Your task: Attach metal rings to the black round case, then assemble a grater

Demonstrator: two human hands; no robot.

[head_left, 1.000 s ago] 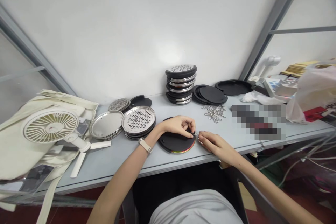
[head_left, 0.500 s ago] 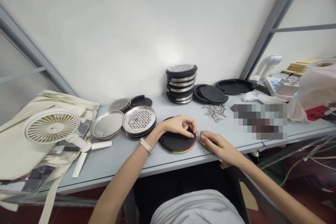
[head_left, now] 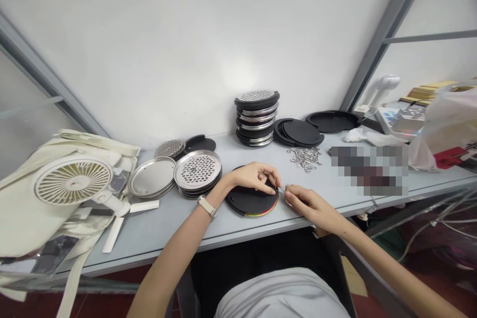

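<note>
A black round disc (head_left: 249, 200) lies flat near the table's front edge; a red, yellow and green strip shows along its near right rim. My left hand (head_left: 257, 177) rests across it, thumb and fingers closed at the right rim. Just to the right, my right hand (head_left: 306, 202) pinches a thin metal piece (head_left: 281, 190) whose tip reaches that rim. Its full shape is hidden by the fingers. Behind the right hand is a loose pile of small metal hooks (head_left: 304, 158).
Left of the disc stand a stack of perforated metal discs (head_left: 197, 171) and plain metal discs (head_left: 152, 177). A tall mixed stack (head_left: 257, 119) rises at the back beside black trays (head_left: 301, 132). A white fan (head_left: 73, 181) lies on a cream bag; a plastic bag (head_left: 447, 124) sits right.
My right hand has shifted very slightly with the thin metal piece at the disc's rim. The left hand's fingers have moved slightly at the same spot.
</note>
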